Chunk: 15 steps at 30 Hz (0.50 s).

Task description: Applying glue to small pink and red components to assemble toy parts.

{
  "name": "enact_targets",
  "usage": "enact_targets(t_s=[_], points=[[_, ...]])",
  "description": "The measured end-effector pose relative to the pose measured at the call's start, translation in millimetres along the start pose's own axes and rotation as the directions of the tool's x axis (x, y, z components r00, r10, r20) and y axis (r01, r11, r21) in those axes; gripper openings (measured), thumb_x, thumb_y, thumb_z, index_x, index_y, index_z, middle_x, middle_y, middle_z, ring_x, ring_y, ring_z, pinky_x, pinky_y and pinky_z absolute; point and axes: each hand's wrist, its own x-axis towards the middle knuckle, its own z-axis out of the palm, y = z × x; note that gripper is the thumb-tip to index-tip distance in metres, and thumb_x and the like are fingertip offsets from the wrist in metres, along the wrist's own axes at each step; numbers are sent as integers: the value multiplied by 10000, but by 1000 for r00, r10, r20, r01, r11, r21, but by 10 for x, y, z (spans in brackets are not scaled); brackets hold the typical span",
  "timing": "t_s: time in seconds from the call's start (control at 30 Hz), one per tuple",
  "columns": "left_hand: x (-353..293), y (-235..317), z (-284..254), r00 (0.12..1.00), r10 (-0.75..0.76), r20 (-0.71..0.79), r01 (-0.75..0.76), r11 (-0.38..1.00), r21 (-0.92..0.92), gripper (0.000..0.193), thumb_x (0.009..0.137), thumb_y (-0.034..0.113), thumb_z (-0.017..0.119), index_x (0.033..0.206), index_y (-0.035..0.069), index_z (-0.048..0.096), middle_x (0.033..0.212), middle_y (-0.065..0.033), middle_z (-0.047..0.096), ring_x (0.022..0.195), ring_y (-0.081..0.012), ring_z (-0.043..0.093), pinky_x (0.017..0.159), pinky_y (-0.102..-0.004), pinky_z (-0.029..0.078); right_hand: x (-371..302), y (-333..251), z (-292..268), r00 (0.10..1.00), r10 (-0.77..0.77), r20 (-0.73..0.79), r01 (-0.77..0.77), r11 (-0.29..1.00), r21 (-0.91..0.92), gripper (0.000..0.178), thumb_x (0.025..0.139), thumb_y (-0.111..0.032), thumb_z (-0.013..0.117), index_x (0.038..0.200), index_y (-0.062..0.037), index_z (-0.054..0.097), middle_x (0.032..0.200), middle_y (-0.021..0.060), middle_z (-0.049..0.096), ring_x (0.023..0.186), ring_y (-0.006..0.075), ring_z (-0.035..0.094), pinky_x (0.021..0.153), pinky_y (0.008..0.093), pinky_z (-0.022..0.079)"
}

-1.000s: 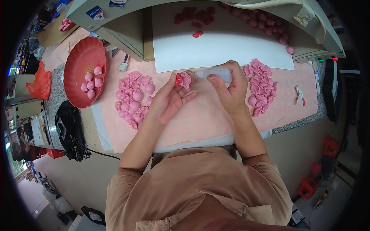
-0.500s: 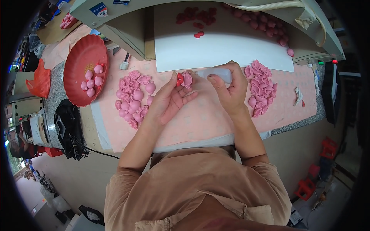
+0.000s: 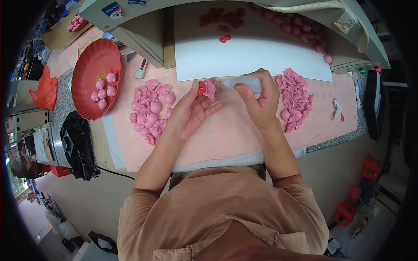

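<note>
Between the thumb and fingers of my left hand (image 3: 190, 112) is a small red and pink ruffled piece (image 3: 208, 89). The other fingers of that hand lie loosely spread, palm up. My right hand (image 3: 262, 98) is wrapped round a translucent white squeeze bottle (image 3: 247, 82), tilted sideways. The bottle's thin nozzle points left and reaches the pink piece's edge; whether they touch, I cannot tell. Left of my hands lies a pile of pink balls and ruffled pieces (image 3: 150, 108). To the right is a heap of pink ruffled pieces (image 3: 296, 102).
A red scalloped bowl (image 3: 85, 65) with several pink balls stands at the left. A grey open-fronted booth (image 3: 146, 41) rises at the back, with red pieces (image 3: 221, 18) on its white sheet (image 3: 252, 58). A brush (image 3: 141, 69), black bag (image 3: 76, 141) and crumpled tissue (image 3: 337, 108) lie around.
The ruffled piece has turned and shifted slightly to the left in my left hand's fingers. My right hand and the squeeze bottle have stayed nearly still.
</note>
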Motion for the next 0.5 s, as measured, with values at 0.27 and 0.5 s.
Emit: enact_targets(t_s=[0.27, 0.5], points=[[-15, 23, 37, 998, 52, -29, -51, 998, 37, 407, 978, 328, 492, 1227, 8, 533, 1071, -74, 627, 926, -161, 613, 925, -410, 512, -5, 15, -6, 998, -51, 30, 52, 998, -32, 259, 822, -194, 728, 883, -17, 549, 730, 48, 576, 633, 116, 515, 590, 238, 412], [-28, 46, 47, 997, 70, -38, -69, 997, 32, 393, 979, 284, 500, 1247, -3, 518, 1081, -76, 624, 997, -178, 606, 936, -416, 504, 2, -11, -12, 998, -59, 28, 60, 997, -53, 216, 803, -190, 739, 874, -39, 601, 780, 75, 604, 665, 192, 591, 584, 278, 451]])
